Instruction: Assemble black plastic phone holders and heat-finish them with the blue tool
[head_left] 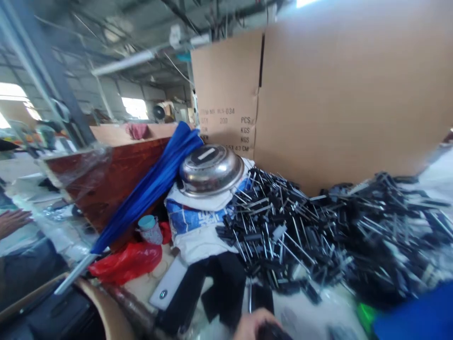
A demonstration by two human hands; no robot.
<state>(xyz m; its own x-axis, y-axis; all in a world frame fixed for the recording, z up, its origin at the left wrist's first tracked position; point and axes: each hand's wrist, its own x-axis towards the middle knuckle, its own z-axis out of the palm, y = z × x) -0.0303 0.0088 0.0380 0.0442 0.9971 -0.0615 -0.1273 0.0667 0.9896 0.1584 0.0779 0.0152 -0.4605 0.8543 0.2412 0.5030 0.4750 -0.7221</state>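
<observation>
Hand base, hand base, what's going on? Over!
Hand on dark object, view's bottom edge. Heap of black parts with metal rods ahead. Black cloth beside hand.

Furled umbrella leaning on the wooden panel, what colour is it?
The furled umbrella is deep blue, best seen in the head view.

One stainless steel bowl (208, 170), one furled blue umbrella (152, 189), one red plastic bag (125, 263), one teal-lidded cup (150, 230), two upright cardboard panels (329, 80), two heaps of black pinned parts (276, 231), too many to count, and two hands (256, 326) at the frame's edges.
</observation>
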